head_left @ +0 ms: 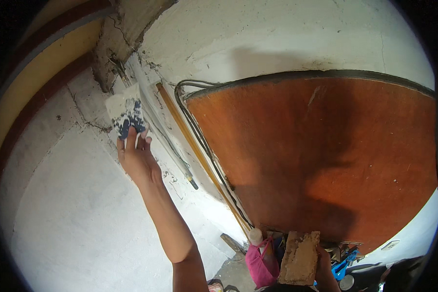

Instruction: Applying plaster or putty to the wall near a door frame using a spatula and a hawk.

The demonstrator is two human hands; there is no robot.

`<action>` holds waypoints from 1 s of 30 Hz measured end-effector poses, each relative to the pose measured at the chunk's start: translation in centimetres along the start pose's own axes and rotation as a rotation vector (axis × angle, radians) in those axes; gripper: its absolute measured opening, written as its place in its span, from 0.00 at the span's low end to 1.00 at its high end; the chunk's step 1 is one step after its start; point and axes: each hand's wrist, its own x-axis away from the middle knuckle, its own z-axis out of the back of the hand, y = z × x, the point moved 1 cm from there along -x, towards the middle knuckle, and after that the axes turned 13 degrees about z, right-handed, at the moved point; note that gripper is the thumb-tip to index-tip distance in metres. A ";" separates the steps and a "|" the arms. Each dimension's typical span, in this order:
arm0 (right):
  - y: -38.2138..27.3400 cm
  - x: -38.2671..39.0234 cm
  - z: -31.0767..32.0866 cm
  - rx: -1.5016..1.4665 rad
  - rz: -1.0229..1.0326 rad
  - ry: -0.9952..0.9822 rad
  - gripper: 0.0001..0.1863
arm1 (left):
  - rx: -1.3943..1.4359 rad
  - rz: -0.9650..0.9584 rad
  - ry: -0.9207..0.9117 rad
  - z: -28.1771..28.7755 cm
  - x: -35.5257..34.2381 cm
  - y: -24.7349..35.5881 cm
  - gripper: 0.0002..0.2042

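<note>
Left hand [140, 163]: raised, its fingers [131, 133] grasp the lower edge of a flat blue pad [125, 116] smeared white, which projects beyond the fingertips. Right of these fingers: a wooden strip [180, 120], then a reddish-brown panel [384, 146]. Right hand [324, 263]: fingers, partly hidden, grip a brown crusted block [299, 258]; left of them, a pink bag [261, 265].

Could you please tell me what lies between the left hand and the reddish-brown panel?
In the head view, a pale pipe, a brown strip and dark cables lie between the left hand and the panel.
</note>
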 end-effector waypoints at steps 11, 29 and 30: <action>-0.3 -0.6 -0.5 -0.058 0.010 -0.024 0.21 | -0.204 -0.229 -0.034 -4.3 -4.4 0.3 0.07; 0.5 -1.2 -0.1 -0.086 0.010 0.037 0.21 | -1.056 -1.489 0.127 -15.3 -6.9 2.5 0.05; 0.4 -1.1 -0.1 -0.099 0.010 0.043 0.23 | -1.115 -1.516 0.139 -15.7 -6.7 2.5 0.06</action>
